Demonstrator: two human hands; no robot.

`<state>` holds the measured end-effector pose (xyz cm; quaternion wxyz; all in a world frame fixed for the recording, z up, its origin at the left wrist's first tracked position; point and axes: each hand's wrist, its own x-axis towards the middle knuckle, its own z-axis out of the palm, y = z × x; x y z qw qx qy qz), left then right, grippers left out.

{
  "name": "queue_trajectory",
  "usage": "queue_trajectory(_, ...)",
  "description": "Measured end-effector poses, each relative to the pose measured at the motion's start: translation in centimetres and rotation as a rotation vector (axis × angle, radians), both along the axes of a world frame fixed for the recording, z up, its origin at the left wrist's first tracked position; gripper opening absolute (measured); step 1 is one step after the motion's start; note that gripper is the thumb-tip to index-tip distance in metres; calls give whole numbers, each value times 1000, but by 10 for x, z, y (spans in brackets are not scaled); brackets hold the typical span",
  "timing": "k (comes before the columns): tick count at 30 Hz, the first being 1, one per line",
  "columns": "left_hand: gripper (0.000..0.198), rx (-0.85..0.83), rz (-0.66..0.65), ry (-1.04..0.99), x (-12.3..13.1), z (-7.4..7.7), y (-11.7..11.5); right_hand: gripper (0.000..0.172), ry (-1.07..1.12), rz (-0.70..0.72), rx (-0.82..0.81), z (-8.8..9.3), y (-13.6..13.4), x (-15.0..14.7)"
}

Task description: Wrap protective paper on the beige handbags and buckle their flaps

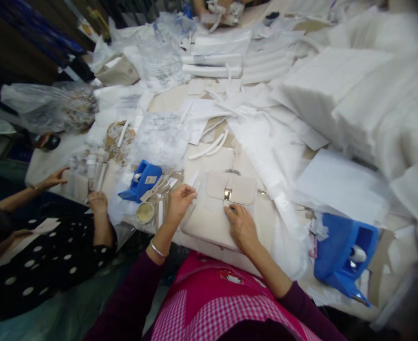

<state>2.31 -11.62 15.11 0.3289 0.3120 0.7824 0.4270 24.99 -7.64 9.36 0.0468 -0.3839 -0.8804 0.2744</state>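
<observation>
A cream bag [209, 225] lies in front of me, with a front flap [244, 190] and a strap passing through a gold clasp [227, 194]. My right hand [243, 229] rests on the bag's front, its thumb and fingertips at the strap just below the clasp; its fingers look slightly apart. Left of the flap, my left hand [181, 202] is raised a little over the bag's edge. Its thumb and fingers are pinched together, and a thin pale strip seems to be near the tips. Whatever the pinch holds is too small to make out.
Blue tape dispensers [343, 251] stand at right and left. Near my left hand are an open tin [145, 212] and beige strips. White handles [209, 149] lie beyond the bag. Stacked white foam sheets [329, 76] occupy the right. A co-worker's hands [98, 201] work at left; another's are far back.
</observation>
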Motion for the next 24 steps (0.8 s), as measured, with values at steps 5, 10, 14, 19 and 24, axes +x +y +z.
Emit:
queue_trajectory(5,24,-91,310,-32,-29,-20,-105,48,29,59,83,-11,-1,3)
queue_trajectory(10,15,-369,573,-75,-23,-89,-224,44,97,127,124,-15,-1,6)
queue_trajectory(14,21,-504,686,-147,-2,-139,-282,39,96,181,130,-14,0,5)
queue_trajectory(19,16,-623,735,-167,8,-171,-314,39,83,214,146,-17,2,6)
queue_trajectory(24,22,-697,698,-120,2,-173,-328,39,75,210,158,-17,0,8)
